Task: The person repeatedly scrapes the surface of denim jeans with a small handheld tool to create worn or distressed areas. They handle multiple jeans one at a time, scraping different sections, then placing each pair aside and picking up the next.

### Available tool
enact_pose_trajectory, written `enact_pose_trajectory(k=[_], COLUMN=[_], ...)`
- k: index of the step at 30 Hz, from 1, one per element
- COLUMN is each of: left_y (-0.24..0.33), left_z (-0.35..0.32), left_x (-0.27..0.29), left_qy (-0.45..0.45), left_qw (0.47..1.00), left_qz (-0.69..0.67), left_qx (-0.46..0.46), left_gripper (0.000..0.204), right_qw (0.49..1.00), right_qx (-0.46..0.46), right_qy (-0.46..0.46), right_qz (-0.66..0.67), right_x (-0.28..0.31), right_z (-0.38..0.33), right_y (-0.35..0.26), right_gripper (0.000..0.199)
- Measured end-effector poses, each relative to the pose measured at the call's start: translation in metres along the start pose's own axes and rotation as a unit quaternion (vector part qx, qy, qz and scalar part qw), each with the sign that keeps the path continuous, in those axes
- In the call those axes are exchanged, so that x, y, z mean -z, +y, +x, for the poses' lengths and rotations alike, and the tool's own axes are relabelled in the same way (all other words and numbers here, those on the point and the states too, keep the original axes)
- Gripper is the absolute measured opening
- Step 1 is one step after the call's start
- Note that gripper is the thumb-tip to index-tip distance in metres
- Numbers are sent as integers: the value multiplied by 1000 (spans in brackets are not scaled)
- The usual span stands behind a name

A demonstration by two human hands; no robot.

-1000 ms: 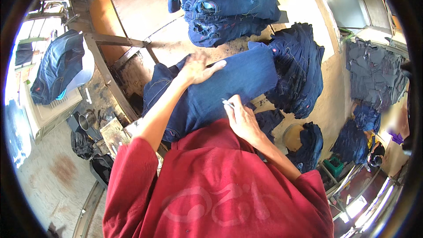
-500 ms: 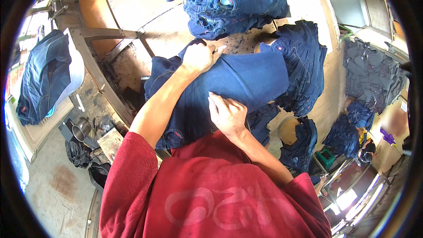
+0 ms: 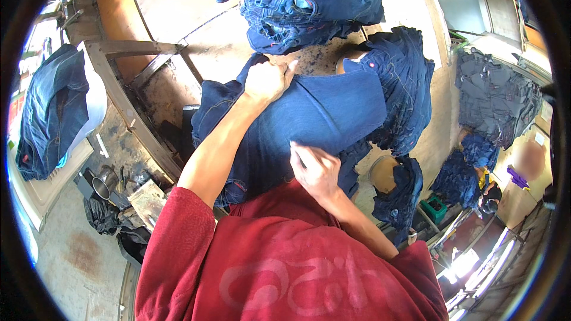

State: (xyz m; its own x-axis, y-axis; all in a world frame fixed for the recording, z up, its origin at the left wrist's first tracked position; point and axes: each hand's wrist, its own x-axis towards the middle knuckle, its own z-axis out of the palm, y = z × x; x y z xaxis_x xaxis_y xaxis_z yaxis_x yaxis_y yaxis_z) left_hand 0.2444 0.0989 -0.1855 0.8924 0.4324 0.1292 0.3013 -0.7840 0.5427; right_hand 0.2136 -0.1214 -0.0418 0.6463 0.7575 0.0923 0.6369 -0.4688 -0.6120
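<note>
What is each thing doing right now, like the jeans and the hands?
Jeans: spread flat on the table, folded edge at right.
Left hand: fingers closed, gripping the jeans' far edge.
Right hand: fingers curled on the jeans' near edge.
Stack: folded jeans piled high beyond the hands.
Heap: crumpled denim, unfolded, at right.
Hanging jeans: draped over a white stand, far left.
Grey pile: stacked, far right.

Your left hand point(image 3: 266, 81) reached far forward on a nearly straight, bare arm, fingers curled into a closed grip, knuckles up. Your right hand point(image 3: 315, 170) stayed close to your chest, elbow bent, fingers pressed flat and together, palm down.
</note>
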Motion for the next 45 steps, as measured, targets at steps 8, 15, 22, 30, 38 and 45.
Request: enact_pose_trajectory(k=[8, 15, 22, 30, 38, 45], left_y=[-1, 0, 1, 0, 0, 0], left_z=[0, 1, 0, 0, 0, -2], left_x=[-2, -2, -1, -3, -3, -6], left_qy=[8, -11, -15, -10, -34, -38], left_qw=[1000, 999, 999, 999, 998, 997], left_qz=[-18, -30, -29, -25, -24, -35], left_qx=[3, 25, 28, 24, 40, 51], left_gripper=[53, 53, 52, 54, 54, 55], right_qw=[993, 999, 996, 992, 995, 998], right_qx=[37, 28, 35, -15, -28, -7], right_qy=[-63, 3, -43, -94, -76, -30], right_qz=[-92, -25, -72, -84, -61, -46], right_x=[-10, 0, -1, -1, 3, 0], right_z=[1, -7, 1, 7, 5, 5], right_y=[4, 3, 3, 1, -2, 0], right_gripper=[22, 12, 10, 15, 15, 12])
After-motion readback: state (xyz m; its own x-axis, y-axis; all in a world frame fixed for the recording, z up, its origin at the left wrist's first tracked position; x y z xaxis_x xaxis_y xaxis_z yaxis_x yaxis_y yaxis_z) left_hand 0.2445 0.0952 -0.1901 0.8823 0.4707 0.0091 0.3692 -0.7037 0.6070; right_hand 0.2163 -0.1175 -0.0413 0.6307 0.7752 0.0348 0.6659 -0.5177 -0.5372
